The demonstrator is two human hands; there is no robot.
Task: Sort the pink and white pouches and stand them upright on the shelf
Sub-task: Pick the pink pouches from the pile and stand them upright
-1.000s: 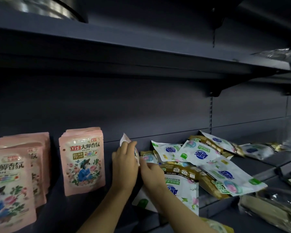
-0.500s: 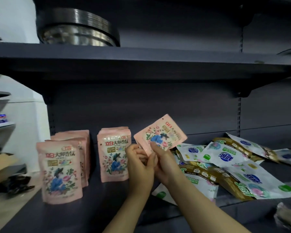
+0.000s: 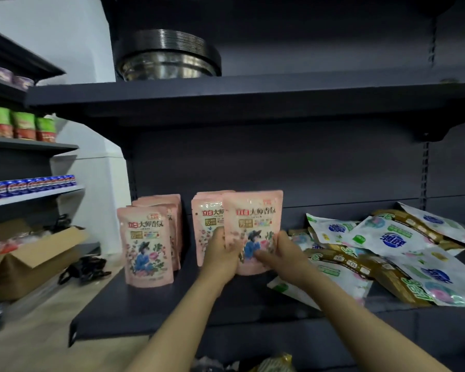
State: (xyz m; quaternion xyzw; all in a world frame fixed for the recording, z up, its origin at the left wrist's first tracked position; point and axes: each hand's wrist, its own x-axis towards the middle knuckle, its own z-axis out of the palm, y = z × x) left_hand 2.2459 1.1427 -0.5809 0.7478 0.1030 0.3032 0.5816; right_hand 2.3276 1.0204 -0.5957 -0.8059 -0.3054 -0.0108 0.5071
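Observation:
I hold one pink pouch (image 3: 253, 224) upright over the dark shelf (image 3: 134, 307), just in front of a standing row of pink pouches (image 3: 207, 213). My left hand (image 3: 222, 253) grips its lower left edge and my right hand (image 3: 281, 255) grips its lower right edge, thumb across the front. A second row of pink pouches (image 3: 145, 242) stands further left. White and gold pouches (image 3: 381, 253) lie in a loose flat heap on the right of the shelf.
The upper shelf (image 3: 226, 100) hangs low overhead and carries a stack of metal bowls (image 3: 167, 57). An open cardboard box (image 3: 30, 259) and black items (image 3: 83, 267) sit on the floor at left. Side shelves (image 3: 27, 146) hold cans and jars.
The pink pouch went from tilted in the air above my hands to upright and lower, set before the right-hand pink row. My view swung left and up.

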